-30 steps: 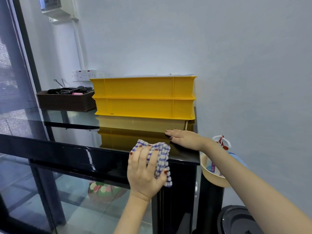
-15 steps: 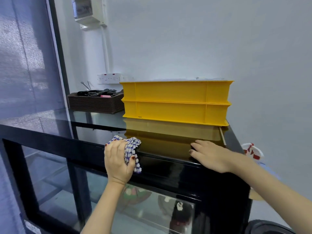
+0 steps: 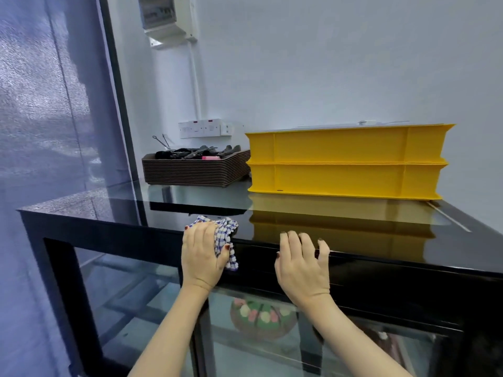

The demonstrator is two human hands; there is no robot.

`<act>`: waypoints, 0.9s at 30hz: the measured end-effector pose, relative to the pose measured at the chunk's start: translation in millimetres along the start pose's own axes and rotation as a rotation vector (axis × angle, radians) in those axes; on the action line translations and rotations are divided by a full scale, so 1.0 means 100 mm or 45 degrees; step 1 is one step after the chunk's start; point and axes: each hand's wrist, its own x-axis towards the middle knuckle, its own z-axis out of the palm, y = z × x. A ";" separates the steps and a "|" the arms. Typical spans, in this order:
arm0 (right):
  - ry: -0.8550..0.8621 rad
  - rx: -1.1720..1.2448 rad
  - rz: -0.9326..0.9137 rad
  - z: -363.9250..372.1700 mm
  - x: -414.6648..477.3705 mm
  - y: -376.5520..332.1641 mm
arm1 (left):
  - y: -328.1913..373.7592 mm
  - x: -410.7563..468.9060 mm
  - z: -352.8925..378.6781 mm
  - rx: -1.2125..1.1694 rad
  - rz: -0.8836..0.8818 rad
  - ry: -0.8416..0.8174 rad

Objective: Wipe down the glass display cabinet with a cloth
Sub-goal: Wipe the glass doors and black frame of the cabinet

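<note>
Left hand (image 3: 202,257) fingers curl round crumpled blue-checked woven cloth (image 3: 226,238) on glossy black glass-fronted display cabinet (image 3: 381,257) edge; right hand (image 3: 302,263) fingers apparently spread, resting nearby.

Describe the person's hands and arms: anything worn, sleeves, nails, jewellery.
The left hand and right hand are bare, without gloves. The fingernails wear dark red polish. Both forearms are uncovered down to the frame edge, with no sleeve showing. No ring, watch or bracelet is visible.
</note>
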 end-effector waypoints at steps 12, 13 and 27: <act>0.208 -0.076 0.077 0.34 0.33 -1.04 | -1.16 0.08 -0.06 -0.074 -0.012 0.045; 0.221 -0.086 0.083 0.35 0.34 -1.07 | -1.17 0.09 -0.05 -0.085 -0.003 0.045; 0.280 -0.014 0.103 0.57 0.57 -1.96 | -1.95 0.14 -0.10 -0.246 -0.272 0.074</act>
